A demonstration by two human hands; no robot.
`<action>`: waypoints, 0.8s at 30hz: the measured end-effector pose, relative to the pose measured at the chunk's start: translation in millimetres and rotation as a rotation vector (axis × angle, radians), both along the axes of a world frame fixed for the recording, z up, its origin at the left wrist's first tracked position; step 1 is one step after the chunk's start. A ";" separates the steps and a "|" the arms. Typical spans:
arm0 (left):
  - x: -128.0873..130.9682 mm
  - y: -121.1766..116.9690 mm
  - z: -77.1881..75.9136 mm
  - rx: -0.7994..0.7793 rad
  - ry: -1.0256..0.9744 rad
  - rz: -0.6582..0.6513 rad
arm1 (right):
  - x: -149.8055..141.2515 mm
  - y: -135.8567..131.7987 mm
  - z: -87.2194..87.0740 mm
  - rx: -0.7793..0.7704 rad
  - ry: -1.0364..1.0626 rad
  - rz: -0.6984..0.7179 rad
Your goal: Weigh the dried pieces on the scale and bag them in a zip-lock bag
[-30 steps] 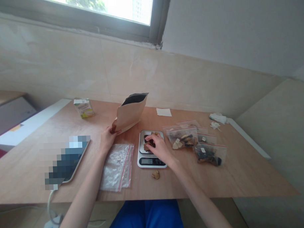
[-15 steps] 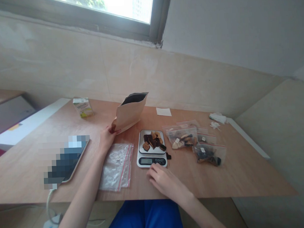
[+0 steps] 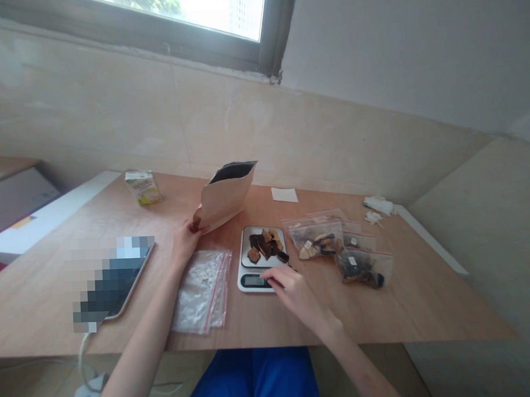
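My left hand (image 3: 187,242) grips the lower left corner of a kraft paper pouch (image 3: 225,200), which stands with its dark mouth open. A white kitchen scale (image 3: 242,285) lies in front of me, with several dried brown slices (image 3: 265,246) on its platform. My right hand (image 3: 296,290) is over the scale's right front, fingers curled together and fingertips on the panel beside the display (image 3: 254,281). It covers the buttons, and I see nothing held in it. Flat clear zip bags (image 3: 201,287) lie beside my left forearm.
Right of the scale are several filled zip bags, among them one with pale and dark slices (image 3: 316,240) and one with dark pieces (image 3: 363,270). A phone (image 3: 120,279) with a cable lies left. Further back are a small carton (image 3: 143,188), white paper (image 3: 284,195) and crumpled tissue (image 3: 378,205).
My right hand has moved up and right, from the scale's front edge onto its button panel. My left hand and the pouch have stayed in place.
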State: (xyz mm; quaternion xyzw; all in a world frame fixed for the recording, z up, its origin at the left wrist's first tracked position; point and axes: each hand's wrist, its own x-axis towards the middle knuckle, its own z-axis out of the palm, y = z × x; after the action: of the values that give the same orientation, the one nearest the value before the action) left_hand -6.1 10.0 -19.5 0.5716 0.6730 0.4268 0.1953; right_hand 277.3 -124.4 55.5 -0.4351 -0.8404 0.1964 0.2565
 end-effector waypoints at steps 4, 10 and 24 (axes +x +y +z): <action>0.0 0.2 -0.5 0.003 0.000 -0.007 | 4.6 20.6 -6.5 0.149 -0.003 -0.106; 0.5 -0.3 1.0 -0.001 -0.010 0.000 | 2.3 24.0 -44.1 0.230 -0.030 -0.140; -1.1 0.3 -2.4 0.013 -0.001 0.001 | 37.3 9.0 -50.4 0.221 0.132 -0.467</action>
State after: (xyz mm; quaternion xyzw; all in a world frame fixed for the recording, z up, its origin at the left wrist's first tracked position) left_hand -7.2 10.3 -21.9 0.5725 0.6703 0.4315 0.1918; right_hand 314.6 -115.3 5.1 -0.5729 -0.7149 0.0667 0.3953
